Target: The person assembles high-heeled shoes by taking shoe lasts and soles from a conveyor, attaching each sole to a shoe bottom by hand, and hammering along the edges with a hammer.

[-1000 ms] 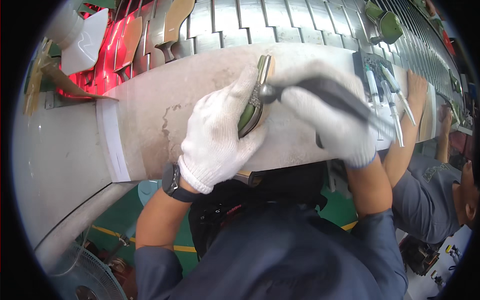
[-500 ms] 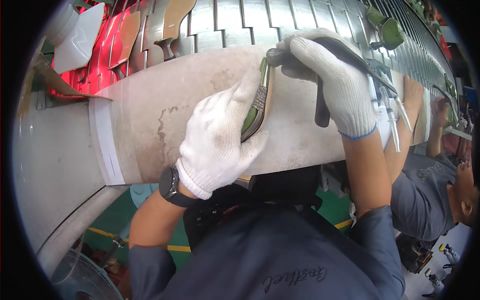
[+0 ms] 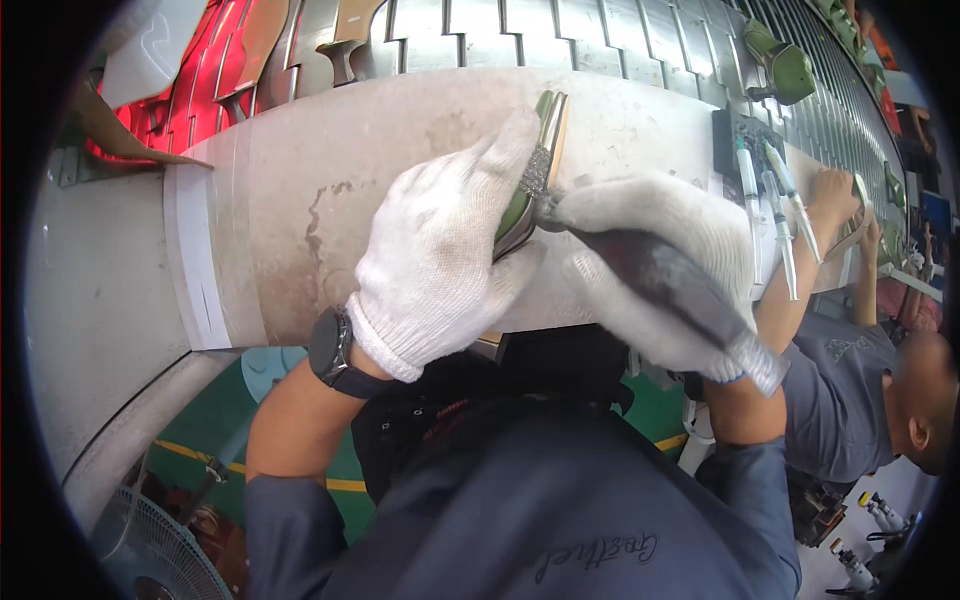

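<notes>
My left hand, in a white knit glove, is closed around a green shoe with a glittery band across it. The shoe is held on its side above the worktable, its tan sole edge facing right. My right hand, gloved too, grips a dark tool that looks like pliers. Its head meets the shoe beside the glittery band. Motion blurs the tool and the right glove.
A stained pale board covers the worktable. Behind runs a slatted metal conveyor carrying shoe parts and a green shoe. Several syringes lean at a dark holder. A co-worker's hand works at the right.
My right hand has swung down and toward me, taking the tool from the shoe's upper end to beside the band. My left hand still holds the shoe. The view has shifted slightly.
</notes>
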A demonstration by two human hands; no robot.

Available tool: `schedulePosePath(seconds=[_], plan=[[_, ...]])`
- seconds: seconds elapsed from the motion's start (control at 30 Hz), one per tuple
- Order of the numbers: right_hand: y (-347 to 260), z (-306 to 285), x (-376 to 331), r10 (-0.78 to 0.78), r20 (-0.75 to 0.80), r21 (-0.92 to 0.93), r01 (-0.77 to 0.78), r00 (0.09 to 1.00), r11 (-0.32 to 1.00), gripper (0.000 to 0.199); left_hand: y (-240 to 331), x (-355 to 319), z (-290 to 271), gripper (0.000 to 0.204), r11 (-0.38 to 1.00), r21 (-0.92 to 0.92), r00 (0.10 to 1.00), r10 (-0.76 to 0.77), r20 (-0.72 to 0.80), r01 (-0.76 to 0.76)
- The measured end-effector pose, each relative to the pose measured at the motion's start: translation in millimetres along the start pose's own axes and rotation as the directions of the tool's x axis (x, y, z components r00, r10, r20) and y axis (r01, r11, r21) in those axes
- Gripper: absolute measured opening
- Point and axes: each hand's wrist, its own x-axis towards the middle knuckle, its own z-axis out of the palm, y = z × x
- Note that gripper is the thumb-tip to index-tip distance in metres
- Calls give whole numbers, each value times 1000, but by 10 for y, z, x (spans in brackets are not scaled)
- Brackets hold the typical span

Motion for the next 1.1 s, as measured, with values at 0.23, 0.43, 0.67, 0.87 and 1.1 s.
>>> schedulePosePath(seconds=[0.23, 0.43, 0.67, 0.87, 1.1], plan=[[-132, 230, -133, -179, 33, -407, 177, 983, 896, 38, -38, -55, -22, 89, 1000, -6, 1000, 13, -19, -13], [-55, 613, -380, -234, -185, -335, 163, 954, 928, 38, -61, -284, -118, 94, 997, 36, 997, 68, -29, -67], [-92, 891, -522, -130, -197, -176, 96, 972, 980, 38, -118, -581, -139, 99, 994, 83, 994, 83, -78, -76], [-196, 939, -591, 31, -88, 129, -19, 996, 992, 35, -116, -588, -128, 106, 993, 93, 994, 80, -74, -73], [-50, 956, -735, 39, -142, 127, -21, 989, 992, 37, -113, -616, -178, 114, 998, 63, 999, 33, -16, -32]])
